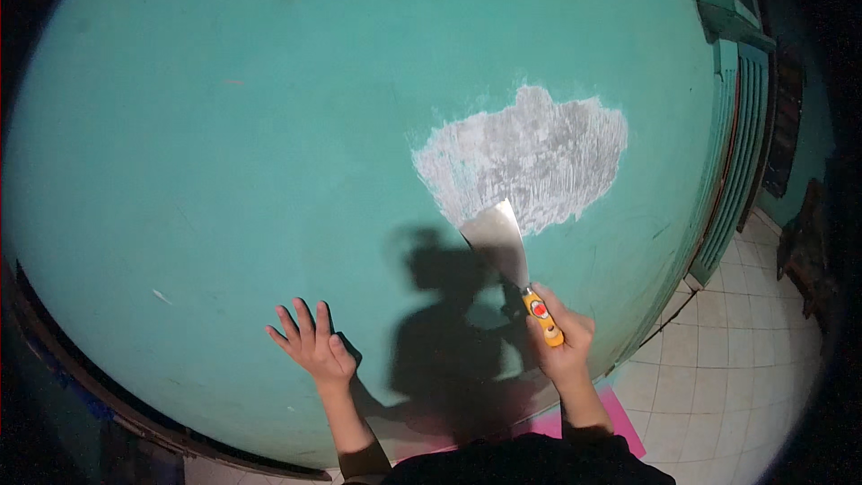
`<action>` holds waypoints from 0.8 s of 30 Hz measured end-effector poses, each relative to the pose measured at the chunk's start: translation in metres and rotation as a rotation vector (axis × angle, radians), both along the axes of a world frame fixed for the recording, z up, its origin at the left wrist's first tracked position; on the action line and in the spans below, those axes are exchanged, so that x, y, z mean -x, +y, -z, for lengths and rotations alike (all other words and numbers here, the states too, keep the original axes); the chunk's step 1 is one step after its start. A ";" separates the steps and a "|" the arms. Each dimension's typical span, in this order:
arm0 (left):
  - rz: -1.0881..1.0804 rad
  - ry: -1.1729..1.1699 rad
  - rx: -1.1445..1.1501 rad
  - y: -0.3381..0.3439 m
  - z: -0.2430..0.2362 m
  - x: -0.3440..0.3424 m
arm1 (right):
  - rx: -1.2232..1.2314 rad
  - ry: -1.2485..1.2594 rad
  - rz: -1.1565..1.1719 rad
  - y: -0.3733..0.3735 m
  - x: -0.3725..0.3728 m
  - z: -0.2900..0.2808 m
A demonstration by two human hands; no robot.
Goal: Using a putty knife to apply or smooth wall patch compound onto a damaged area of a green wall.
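Note:
A teal painted wall (251, 153) fills most of the view, with an irregular whitish-grey patch (539, 153) of streaky surface at upper right of centre. My right hand (566, 341) grips the yellow handle of a wide metal putty knife (498, 233); its blade angles up to the lower edge of the patch, touching or just off the wall. My left hand (319, 346) is spread with fingers apart, flat on or very close to the wall at lower left, holding nothing. A dark shadow of my head and body falls between the hands.
A pink sheet (624, 422) lies on the white tiled floor (727, 332) along the wall's base. At the right are a teal ribbed column (736, 162) and a dark wooden piece of furniture (799, 260). A dark curved ledge (135, 413) runs along the lower left.

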State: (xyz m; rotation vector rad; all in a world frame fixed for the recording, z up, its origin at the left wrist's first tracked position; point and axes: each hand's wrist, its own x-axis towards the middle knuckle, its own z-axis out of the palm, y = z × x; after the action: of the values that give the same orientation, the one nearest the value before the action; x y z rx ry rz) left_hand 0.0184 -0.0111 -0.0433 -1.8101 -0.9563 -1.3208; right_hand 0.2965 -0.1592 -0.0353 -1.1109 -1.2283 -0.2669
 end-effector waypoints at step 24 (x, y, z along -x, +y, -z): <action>0.009 0.038 -0.056 0.018 -0.001 0.021 | 0.031 0.023 0.116 0.012 0.021 -0.019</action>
State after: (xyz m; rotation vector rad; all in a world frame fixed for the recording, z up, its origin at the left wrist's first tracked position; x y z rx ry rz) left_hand -0.0028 0.0068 -0.0422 -1.7922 -0.8838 -1.3013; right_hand 0.2753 -0.1468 -0.0163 -1.2109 -1.1522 -0.3233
